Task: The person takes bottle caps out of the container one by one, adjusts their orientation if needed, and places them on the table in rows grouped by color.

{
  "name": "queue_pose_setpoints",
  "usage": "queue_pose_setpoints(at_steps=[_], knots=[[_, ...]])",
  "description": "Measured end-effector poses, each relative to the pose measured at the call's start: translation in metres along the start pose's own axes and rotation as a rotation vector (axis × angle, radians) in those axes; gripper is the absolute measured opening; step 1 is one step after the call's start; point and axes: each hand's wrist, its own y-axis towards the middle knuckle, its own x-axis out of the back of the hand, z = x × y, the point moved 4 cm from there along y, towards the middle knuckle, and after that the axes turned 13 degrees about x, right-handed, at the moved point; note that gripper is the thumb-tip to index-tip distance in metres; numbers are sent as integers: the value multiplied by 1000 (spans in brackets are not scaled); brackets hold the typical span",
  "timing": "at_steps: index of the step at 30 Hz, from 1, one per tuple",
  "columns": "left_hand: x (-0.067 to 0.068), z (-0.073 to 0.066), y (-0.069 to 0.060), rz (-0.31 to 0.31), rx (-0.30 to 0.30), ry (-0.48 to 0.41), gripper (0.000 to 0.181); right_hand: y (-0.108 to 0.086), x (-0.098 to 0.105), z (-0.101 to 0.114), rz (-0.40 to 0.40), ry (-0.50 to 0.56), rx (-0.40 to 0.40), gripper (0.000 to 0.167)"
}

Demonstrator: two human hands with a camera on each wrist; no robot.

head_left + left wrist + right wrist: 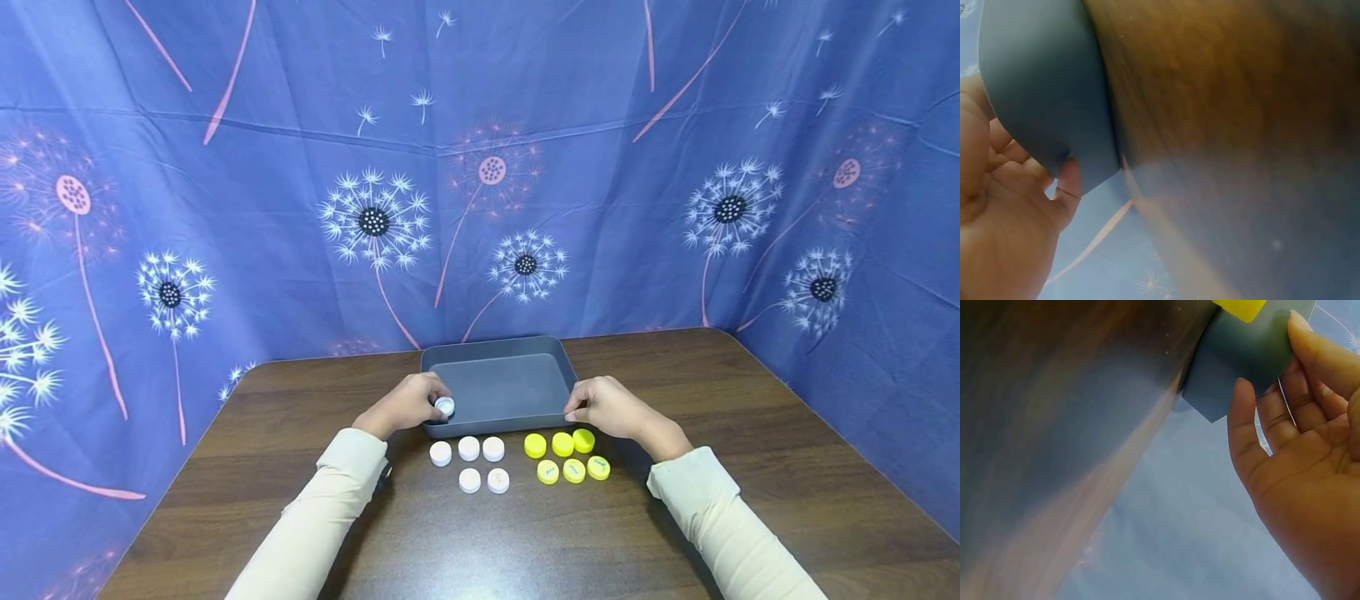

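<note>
A dark grey rectangular tray (pixel 498 423) sits toward the back of the table. At its left front corner my left hand (pixel 411 403) pinches a white bottle cap (pixel 445 406), hollow side showing. In the left wrist view, that hand's little finger touches the tray's outer wall (pixel 1054 81); the cap is hidden there. My right hand (pixel 611 406) grips the rim at the right front corner, the thumb on the edge and the little finger near the outer wall (pixel 1235 356). Several white caps (pixel 468 448) and several yellow caps (pixel 562 443) lie in front of the tray.
The brown wooden table (pixel 360 533) ends just behind the tray. A blue cloth (pixel 300 208) with dandelion prints hangs behind it and along the right side. Some yellow caps have marks on top.
</note>
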Motion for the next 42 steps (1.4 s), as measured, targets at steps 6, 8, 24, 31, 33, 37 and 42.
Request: queue_pose_setpoints(at_steps=[6, 8, 24, 31, 33, 37, 42], knots=[[1, -2, -1, 9, 15, -25, 28, 0, 1, 0, -5, -8, -1, 10], [2, -3, -2, 15, 28, -42, 27, 0, 1, -1, -7, -13, -1, 10], [26, -25, -39, -104, -28, -187, 27, 0, 0, 0, -8, -24, -17, 9], [26, -38, -65, -128, -202, -155, 34, 0, -1, 1, -2, -23, -14, 10], [24, -40, -73, -126, -217, -155, 31, 1, -1, 1, -2, -20, -15, 10], [19, -40, -86, -112, -215, -184, 26, 1, -1, 2, -1, -17, -6, 10], [13, -41, -97, -89, -210, -182, 22, 0, -1, 2, -7, -18, 10, 10]])
